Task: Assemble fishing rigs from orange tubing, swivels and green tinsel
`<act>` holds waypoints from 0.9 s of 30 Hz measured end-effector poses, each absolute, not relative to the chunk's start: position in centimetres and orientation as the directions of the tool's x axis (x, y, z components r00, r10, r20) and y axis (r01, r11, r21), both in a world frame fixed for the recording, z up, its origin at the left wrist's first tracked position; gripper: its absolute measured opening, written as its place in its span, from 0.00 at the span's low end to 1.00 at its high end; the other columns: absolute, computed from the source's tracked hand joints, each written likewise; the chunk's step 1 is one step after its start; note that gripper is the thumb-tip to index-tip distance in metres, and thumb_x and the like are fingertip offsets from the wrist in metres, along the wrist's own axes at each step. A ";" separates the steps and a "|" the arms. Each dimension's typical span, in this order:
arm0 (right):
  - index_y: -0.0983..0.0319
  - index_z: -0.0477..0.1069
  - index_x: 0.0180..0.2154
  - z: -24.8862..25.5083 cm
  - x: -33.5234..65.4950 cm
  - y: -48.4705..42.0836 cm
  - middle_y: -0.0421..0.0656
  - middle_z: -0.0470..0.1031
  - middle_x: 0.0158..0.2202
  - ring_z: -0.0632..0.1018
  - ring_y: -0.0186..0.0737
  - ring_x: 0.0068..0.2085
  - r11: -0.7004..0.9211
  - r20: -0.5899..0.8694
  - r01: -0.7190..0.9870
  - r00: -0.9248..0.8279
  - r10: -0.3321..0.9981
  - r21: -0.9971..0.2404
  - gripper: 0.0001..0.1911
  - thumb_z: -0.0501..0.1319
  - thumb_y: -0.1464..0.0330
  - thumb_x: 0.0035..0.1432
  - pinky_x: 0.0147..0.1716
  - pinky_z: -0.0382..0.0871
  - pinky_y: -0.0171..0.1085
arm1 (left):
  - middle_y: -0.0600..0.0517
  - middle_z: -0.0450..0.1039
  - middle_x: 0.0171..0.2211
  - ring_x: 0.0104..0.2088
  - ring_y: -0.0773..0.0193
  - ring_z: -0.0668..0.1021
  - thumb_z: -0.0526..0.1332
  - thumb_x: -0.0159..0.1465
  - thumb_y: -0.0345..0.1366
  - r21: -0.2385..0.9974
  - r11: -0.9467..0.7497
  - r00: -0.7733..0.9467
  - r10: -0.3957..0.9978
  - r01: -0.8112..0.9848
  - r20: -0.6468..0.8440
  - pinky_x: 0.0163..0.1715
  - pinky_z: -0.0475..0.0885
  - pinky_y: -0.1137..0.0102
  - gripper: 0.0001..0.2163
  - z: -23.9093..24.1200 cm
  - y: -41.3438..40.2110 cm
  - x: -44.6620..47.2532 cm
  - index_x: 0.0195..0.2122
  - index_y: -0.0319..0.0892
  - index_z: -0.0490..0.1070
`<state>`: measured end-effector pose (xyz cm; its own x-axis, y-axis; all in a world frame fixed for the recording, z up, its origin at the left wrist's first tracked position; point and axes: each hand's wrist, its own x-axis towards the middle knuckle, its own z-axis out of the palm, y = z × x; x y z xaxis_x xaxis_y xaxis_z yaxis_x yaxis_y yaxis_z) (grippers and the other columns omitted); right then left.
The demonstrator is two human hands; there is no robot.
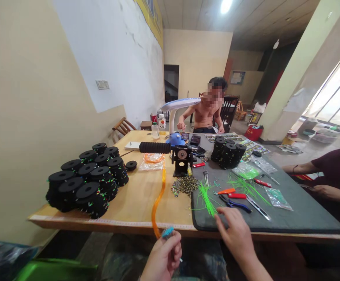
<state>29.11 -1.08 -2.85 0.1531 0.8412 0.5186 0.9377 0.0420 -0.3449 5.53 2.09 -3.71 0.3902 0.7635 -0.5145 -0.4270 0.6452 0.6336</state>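
My left hand [164, 253] is closed in front of the table's near edge, around a small tool with a blue ribbed end [167, 232]; a thin pale tip shows below the fingers. Just behind this hand, an orange tube [159, 195] drops over the edge. My right hand [236, 230] is over the grey mat [292, 222], fingers apart, with its fingertips at the lower end of a bunch of green strands [207, 201]. Whether it touches a strand, I cannot tell. Beyond it lie blue-handled pliers [235, 203], red-handled scissors [240, 196] and an orange-handled tool [226, 191].
Black foam spools [84, 191] crowd the left side; several more [228, 152] stand at the back right. A black winding device [182, 160], a lamp [175, 138] and a pile of small metal pieces [186, 185] occupy the middle. One person sits opposite, another at the right.
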 end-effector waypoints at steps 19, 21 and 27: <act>0.60 0.71 0.35 -3.7 31.2 1.1 0.43 0.75 0.31 0.76 0.41 0.34 0.014 0.502 0.916 0.207 0.840 -0.401 0.08 0.54 0.66 0.62 0.34 0.67 0.36 | 0.58 0.61 0.17 0.22 0.68 0.65 0.66 0.45 0.60 0.997 0.079 0.248 0.966 -0.002 -0.076 0.24 0.62 0.73 0.25 -2.1 7.5 4.6 0.21 0.41 0.65; 0.60 0.72 0.35 -3.0 32.2 1.7 0.43 0.76 0.32 0.76 0.41 0.35 -0.045 0.466 0.922 0.236 0.853 -0.386 0.08 0.54 0.67 0.61 0.35 0.67 0.36 | 0.58 0.63 0.17 0.22 0.66 0.66 0.66 0.45 0.60 0.996 0.060 0.276 0.958 0.065 -0.076 0.25 0.64 0.73 0.24 -2.4 8.2 4.3 0.21 0.41 0.66; 0.59 0.74 0.35 -0.4 36.2 5.0 0.42 0.78 0.35 0.77 0.40 0.40 -0.298 0.265 0.911 0.373 0.889 -0.284 0.08 0.55 0.68 0.59 0.37 0.64 0.34 | 0.50 0.78 0.26 0.33 0.54 0.77 0.65 0.44 0.55 0.946 -0.028 0.275 0.959 0.324 -0.066 0.36 0.70 0.68 0.22 -1.8 12.2 1.4 0.28 0.40 0.74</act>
<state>36.21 5.01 -0.37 0.3733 0.8889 0.2654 0.9113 -0.2978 -0.2844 1.44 12.24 -1.76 0.2746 0.9593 -0.0657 0.3240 -0.0280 0.9456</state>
